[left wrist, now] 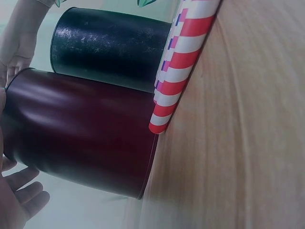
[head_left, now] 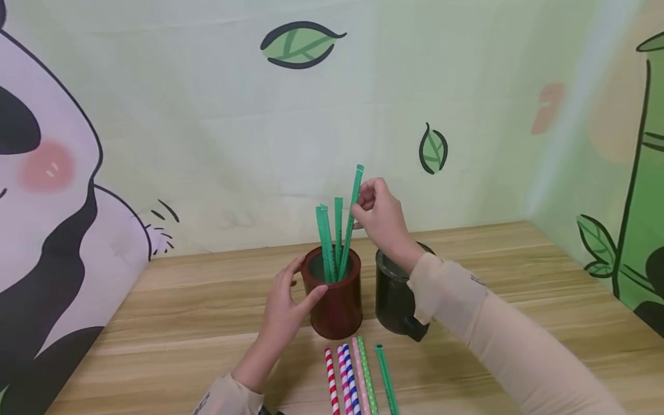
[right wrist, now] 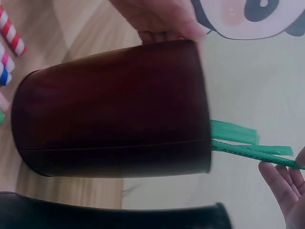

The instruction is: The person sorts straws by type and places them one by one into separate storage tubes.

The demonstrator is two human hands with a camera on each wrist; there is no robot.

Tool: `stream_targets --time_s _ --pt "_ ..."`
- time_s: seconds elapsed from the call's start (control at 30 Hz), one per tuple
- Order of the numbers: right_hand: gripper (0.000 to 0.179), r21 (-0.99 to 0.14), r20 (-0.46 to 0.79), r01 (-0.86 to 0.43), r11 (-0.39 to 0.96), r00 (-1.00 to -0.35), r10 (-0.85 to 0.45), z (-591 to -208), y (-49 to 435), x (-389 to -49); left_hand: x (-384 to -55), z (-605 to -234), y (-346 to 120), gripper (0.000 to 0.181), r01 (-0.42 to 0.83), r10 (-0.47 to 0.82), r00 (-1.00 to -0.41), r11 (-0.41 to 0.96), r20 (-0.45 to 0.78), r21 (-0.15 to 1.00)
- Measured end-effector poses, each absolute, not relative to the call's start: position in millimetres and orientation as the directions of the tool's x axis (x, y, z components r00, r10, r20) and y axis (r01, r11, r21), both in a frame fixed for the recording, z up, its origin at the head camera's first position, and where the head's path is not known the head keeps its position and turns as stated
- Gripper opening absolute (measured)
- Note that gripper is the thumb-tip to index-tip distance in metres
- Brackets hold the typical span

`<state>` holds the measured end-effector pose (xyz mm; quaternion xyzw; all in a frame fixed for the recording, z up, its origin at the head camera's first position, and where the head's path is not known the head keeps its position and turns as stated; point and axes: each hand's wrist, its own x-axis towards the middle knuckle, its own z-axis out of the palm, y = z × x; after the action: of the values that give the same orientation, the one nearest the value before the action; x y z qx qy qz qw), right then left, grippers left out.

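Note:
In the head view a dark red cup [head_left: 336, 311] stands upright on the table, several green wrapped straws [head_left: 324, 236] leaning inside it. My left hand [head_left: 286, 302] holds this cup at its left side, thumb on the front rim and fingers round the far side. Above the cup, my right hand [head_left: 381, 216] pinches another green straw [head_left: 358, 184] near its top; its lower end is inside the cup. The right wrist view also shows the pinched straw [right wrist: 257, 153] between thumb and fingers. To the right stands a black mug [head_left: 390, 297], partly hidden by my right wrist.
Striped and dotted straws [head_left: 349, 377] in red, pink, blue and green lie in front of the cup. One green straw [head_left: 386, 380] lies to their right. Behind the wooden table [head_left: 207, 294] hangs a printed backdrop [head_left: 207, 115].

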<state>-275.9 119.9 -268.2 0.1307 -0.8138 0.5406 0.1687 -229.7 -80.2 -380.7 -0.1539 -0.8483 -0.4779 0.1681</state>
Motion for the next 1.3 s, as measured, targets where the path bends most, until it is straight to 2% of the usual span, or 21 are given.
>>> stream_targets --time_s 0.67,1.0,1.3 --pt "0.029 -0.836 0.257 -0.269 0.478 -0.962 -0.091 -292 108 -273 -228 -379 -79 0.071 0.387 0.102 -0.915 0.491 0.389 0.78" --pt "0.029 -0.8 0.246 -0.264 0.539 -0.963 -0.108 -298 107 -273 -229 -380 -79 0.07 0.397 0.102 -0.91 0.49 0.401 0.776" --pt "0.032 -0.811 0.212 -0.242 0.533 -0.97 -0.117 -296 108 -271 -228 -380 -79 0.07 0.39 0.101 -0.914 0.492 0.394 0.778"
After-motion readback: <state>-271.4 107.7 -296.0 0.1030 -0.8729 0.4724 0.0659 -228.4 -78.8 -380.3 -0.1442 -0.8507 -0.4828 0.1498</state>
